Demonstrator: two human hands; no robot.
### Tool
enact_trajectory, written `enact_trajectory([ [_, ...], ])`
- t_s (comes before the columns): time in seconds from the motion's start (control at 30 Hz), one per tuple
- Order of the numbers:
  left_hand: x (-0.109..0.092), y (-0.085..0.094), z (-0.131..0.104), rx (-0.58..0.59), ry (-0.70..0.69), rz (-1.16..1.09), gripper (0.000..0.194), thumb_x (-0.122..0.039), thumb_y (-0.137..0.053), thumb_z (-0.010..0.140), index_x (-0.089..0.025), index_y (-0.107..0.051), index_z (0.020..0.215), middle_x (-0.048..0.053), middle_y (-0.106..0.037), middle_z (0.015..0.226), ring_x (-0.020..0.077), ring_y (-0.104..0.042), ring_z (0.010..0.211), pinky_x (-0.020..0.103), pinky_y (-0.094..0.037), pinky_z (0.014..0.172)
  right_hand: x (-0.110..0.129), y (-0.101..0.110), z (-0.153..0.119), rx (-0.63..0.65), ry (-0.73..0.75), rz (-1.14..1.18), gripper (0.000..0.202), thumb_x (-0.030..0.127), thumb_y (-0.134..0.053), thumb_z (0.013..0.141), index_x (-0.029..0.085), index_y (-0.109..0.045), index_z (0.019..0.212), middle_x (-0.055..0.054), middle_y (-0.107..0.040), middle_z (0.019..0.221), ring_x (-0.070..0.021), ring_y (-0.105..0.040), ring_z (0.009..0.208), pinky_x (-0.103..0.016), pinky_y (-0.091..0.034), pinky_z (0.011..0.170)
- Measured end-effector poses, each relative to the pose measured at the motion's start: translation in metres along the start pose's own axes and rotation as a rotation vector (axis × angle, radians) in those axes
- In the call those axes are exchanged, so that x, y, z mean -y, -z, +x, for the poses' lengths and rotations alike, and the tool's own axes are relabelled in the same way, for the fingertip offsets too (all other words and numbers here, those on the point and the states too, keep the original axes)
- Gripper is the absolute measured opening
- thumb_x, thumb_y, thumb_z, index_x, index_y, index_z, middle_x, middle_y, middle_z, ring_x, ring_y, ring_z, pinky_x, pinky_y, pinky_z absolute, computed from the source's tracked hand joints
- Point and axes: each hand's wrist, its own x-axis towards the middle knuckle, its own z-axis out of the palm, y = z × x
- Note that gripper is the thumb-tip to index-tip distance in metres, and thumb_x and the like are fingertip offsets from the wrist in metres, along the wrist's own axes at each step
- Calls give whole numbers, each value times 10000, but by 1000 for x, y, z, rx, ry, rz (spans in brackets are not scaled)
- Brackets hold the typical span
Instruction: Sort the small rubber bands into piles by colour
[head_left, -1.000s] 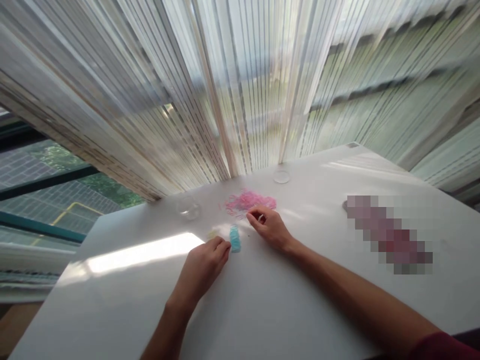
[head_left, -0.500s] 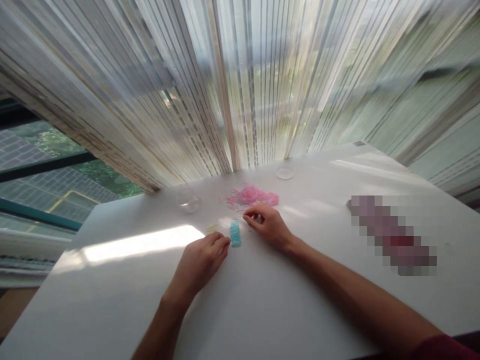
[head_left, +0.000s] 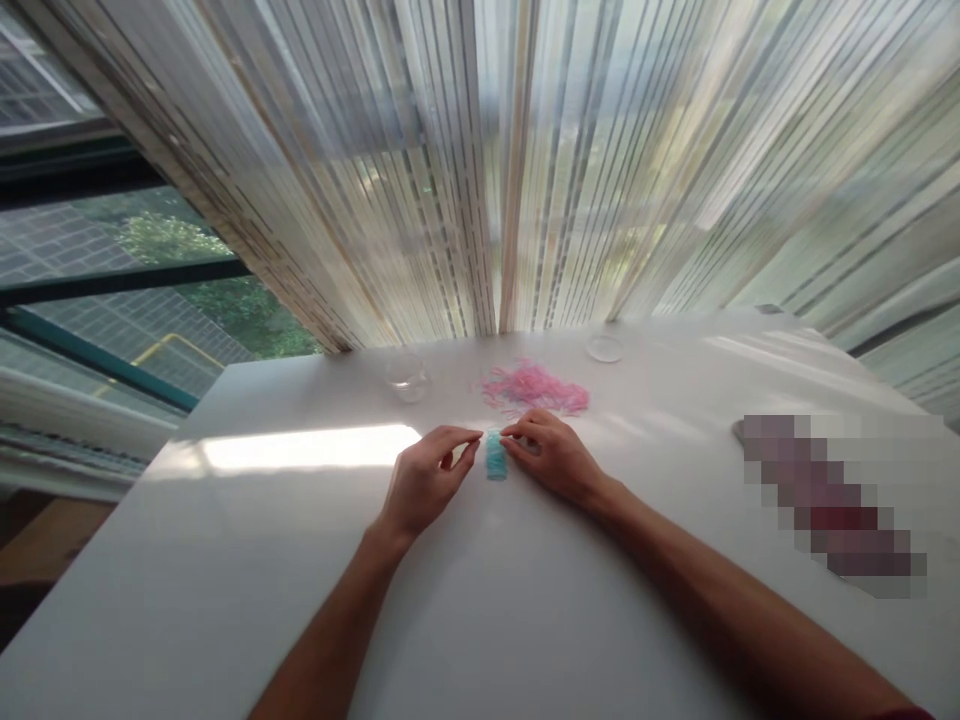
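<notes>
Between your two hands you have a small light-blue band piece [head_left: 495, 456], lying flat and lengthwise on the white desk [head_left: 525, 600]. Just behind it lies a loose, flat heap of pink bands [head_left: 534, 388].

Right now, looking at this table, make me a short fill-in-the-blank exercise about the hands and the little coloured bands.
1. The small pile between the left hand and the right hand is coloured ____.
2. The loose heap of bands lying beyond the hands is coloured ____.
3. The table under it all is coloured ____.
4. The clear cup stands on the person's ____ side of that heap.

Missing words: blue; pink; white; left
</notes>
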Motion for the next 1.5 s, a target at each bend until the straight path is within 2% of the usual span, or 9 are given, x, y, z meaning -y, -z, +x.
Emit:
enact_trajectory([
  [0.13, 4, -10, 3, -7, 111, -102, 197, -345, -611, 907, -231, -748, 989, 27, -759, 939, 100, -526, 575, 224, -499, 607, 0, 2, -1, -37, -32, 30, 173, 288, -588, 924, 212, -742, 945, -44, -648, 818, -167, -587, 750, -296, -480, 716],
  [0.27, 1, -17, 4, 43, 187, -71, 209, -381, -626, 895, -253, -763, 987, 10, -770, 904, 112, -539, 581, 235, -497, 630, 0, 4, 0, -56, -29, 43, 187, 286, -561, 937, 208, -730, 916, -41, -658, 819, -160, -585, 737, -291, -479, 720],
  [0.43, -1, -19, 7, 96, 212, 59, 181, -357, -626, 900, -280, -754, 1003, -26, -764, 840, 114, -579, 601, 234, -470, 652, 1, 6, 1, -72, -37, 64, 189, 283, -560, 937, 202, -722, 885, -38, -660, 805, -158, -582, 729, -281, -472, 710],
  [0.6, 2, -19, 9, 86, 215, 112, 172, -337, -624, 904, -269, -751, 997, -20, -765, 873, 122, -602, 633, 239, -467, 672, 1, 6, 1, -81, -34, 73, 183, 267, -564, 933, 191, -713, 858, -32, -658, 779, -148, -568, 706, -275, -458, 698],
  [0.83, 3, -24, 13, 99, 139, 101, 164, -322, -608, 915, -251, -742, 979, 18, -744, 1007, 142, -631, 718, 258, -493, 714, -1, 7, 1, -113, -48, 116, 187, 279, -565, 928, 184, -707, 850, -22, -654, 755, -134, -551, 662, -262, -453, 663],
  [1.0, 0, -22, 14, 107, 129, 157, 168, -343, -597, 930, -285, -737, 1004, -5, -723, 1018, 125, -616, 689, 247, -467, 644, -2, 9, 2, -147, -87, 150, 191, 297, -570, 924, 181, -700, 845, -10, -652, 724, -121, -530, 620, -250, -454, 638],
  [1.17, 5, -18, 13, 28, 122, 207, 184, -326, -562, 946, -245, -719, 999, 9, -714, 1007, 113, -591, 637, 252, -464, 627, -3, 8, 1, -135, -73, 134, 147, 238, -574, 916, 173, -703, 887, -17, -649, 753, -130, -552, 662, -260, -473, 673],
  [1.37, 15, -23, 12, 17, -89, 302, 265, -179, -481, 961, -195, -671, 1145, 72, -728, 1035, 220, -626, 964, 387, -478, 892, -4, 3, -1, -29, 19, -1, 160, 172, -582, 906, 184, -710, 1003, -64, -649, 902, -177, -598, 833, -312, -501, 799],
  [1.5, 16, -27, 11, 58, -152, 351, 331, -120, -466, 945, -195, -644, 1214, 88, -719, 1048, 235, -605, 1045, 436, -445, 974, -4, 2, -2, 5, 75, -67, 166, 148, -587, 900, 198, -717, 990, -62, -627, 893, -187, -586, 856, -315, -498, 799],
])
